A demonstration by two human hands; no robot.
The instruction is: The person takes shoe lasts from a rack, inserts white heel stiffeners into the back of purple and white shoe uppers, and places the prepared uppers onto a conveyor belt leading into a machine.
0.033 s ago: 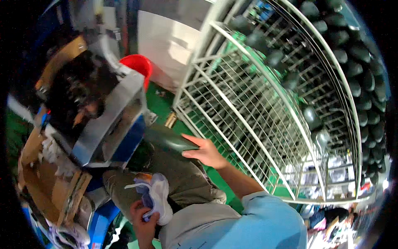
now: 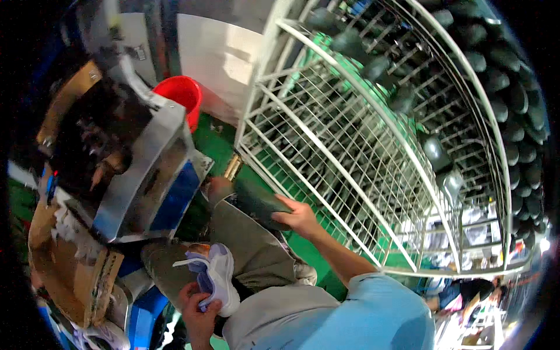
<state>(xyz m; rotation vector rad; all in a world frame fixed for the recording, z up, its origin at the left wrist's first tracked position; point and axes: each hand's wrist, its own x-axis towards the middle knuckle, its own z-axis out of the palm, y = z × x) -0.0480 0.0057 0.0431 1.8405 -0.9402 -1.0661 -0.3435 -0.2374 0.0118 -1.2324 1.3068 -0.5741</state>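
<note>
Clearly seen from the head camera: right hand curled around a dark green shoe last, fingers wrapped over its near end, thumb on top, the last lying tilted just above the right knee and close beside the foot of a white wire rack. Left hand low in the frame, fingers closed around the heel of a white and lilac sneaker, the shoe resting against the lap, toe pointing up toward the knees. Grey-green trousers beneath both hands, pale blue sleeve at the lower edge. To the left, a metal-cased machine with a blue side panel, just beside the knees. Behind it, a red bucket on the green floor. Lower left, a torn cardboard box. Across the rack's shelves, rows of dark lasts, well apart from both hands.
</note>
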